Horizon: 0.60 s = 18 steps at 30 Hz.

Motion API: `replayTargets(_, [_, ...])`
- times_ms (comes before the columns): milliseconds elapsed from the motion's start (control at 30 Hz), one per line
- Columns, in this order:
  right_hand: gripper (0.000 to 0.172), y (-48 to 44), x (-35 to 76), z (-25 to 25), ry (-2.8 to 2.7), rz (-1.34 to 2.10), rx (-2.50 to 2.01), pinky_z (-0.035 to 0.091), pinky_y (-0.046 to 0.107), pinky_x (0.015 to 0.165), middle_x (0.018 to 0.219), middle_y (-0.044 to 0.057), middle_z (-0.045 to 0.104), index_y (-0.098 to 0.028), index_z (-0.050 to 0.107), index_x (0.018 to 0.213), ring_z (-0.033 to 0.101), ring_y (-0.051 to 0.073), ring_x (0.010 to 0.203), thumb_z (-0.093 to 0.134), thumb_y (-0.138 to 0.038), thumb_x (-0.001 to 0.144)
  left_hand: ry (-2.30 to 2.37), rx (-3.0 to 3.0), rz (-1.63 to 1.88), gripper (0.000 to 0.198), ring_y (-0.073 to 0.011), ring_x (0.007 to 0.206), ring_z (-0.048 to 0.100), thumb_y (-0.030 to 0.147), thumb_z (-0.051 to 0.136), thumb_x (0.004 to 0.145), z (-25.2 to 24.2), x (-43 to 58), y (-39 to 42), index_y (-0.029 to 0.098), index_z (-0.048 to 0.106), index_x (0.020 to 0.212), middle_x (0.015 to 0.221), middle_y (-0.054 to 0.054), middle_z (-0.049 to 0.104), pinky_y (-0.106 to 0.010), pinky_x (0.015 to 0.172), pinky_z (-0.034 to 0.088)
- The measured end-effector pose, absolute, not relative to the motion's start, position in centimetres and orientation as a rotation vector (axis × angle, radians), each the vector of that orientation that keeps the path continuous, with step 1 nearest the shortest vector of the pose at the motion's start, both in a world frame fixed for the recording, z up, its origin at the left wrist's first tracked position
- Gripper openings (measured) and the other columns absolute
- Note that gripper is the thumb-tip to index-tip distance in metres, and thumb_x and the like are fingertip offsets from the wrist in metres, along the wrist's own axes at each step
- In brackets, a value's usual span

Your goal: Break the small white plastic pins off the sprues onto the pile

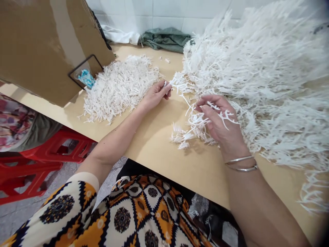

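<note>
My left hand (158,93) is closed in a pinch beside the smaller heap of white pieces (125,82). A white branched sprig (178,84) extends from its fingertips toward the big pile. My right hand (222,125), wearing metal bangles, is closed round another thin white branched sprig (224,118), which lies across the fingers. Just below and left of that hand, a small cluster of white sprigs (189,133) rests on the table. The large pile of white sprigs (252,68) spreads behind and to the right of my right hand.
A cardboard box (33,44) stands at the left of the tan table (159,137), with a black wire frame and a blue-and-white packet (86,78) against it. Green cloth (166,38) lies along the tiled wall. Red stools (61,145) are below the left edge.
</note>
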State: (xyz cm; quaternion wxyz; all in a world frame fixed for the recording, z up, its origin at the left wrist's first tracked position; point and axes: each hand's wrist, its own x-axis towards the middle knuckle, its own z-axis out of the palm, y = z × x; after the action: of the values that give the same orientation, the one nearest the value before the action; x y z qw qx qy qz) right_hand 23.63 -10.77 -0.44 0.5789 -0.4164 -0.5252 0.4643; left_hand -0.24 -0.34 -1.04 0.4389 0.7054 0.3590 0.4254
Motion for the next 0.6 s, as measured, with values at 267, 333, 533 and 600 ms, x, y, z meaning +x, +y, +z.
replayTargets(267, [0.023, -12.4, 24.0, 1.1, -1.478, 1.225, -1.154, 0.053, 0.032, 0.068, 0.092, 0.002, 0.072, -0.029, 0.074, 0.102, 0.068, 0.017, 0.079, 0.084, -0.036, 0.082, 0.948, 1.663, 1.043, 0.028, -0.0082, 0.076, 0.060, 0.035, 0.046, 0.109, -1.4, 0.2, -0.7, 0.019, 0.053, 0.088, 0.086, -0.002, 0.066, -0.024, 0.081, 0.054])
replayTargets(333, [0.030, -12.4, 24.1, 1.2, -1.610, 1.226, -1.147, 0.055, 0.034, 0.076, 0.105, 0.003, 0.073, -0.031, 0.075, 0.105, 0.069, 0.019, 0.090, 0.087, -0.032, 0.077, 0.979, 1.627, 1.059, 0.027, -0.0081, 0.077, 0.062, 0.036, 0.045, 0.110, -1.6, 0.2, -0.6, 0.019, 0.053, 0.090, 0.087, -0.002, 0.067, -0.024, 0.082, 0.055])
replayTargets(533, [0.021, -11.0, 24.3, -0.2, -1.784, 0.923, -1.165, 0.051, 0.043, 0.102, 0.119, 0.004, 0.069, -0.033, 0.075, 0.112, 0.064, 0.022, 0.113, 0.074, -0.032, 0.091, 1.038, 1.704, 1.109, 0.028, -0.0100, 0.078, 0.062, 0.042, 0.050, 0.107, -2.5, 0.3, -0.2, 0.019, 0.060, 0.096, 0.094, -0.003, 0.068, -0.028, 0.081, 0.055])
replayTargets(600, [0.015, -11.0, 24.2, -0.4, -1.812, 0.835, -1.164, 0.051, 0.043, 0.101, 0.114, 0.004, 0.068, -0.032, 0.076, 0.108, 0.064, 0.022, 0.112, 0.068, -0.029, 0.096, 1.089, 1.837, 1.101, 0.029, -0.0134, 0.082, 0.064, 0.046, 0.053, 0.105, -2.8, 0.3, -0.3, 0.020, 0.064, 0.101, 0.096, -0.004, 0.069, -0.032, 0.084, 0.055])
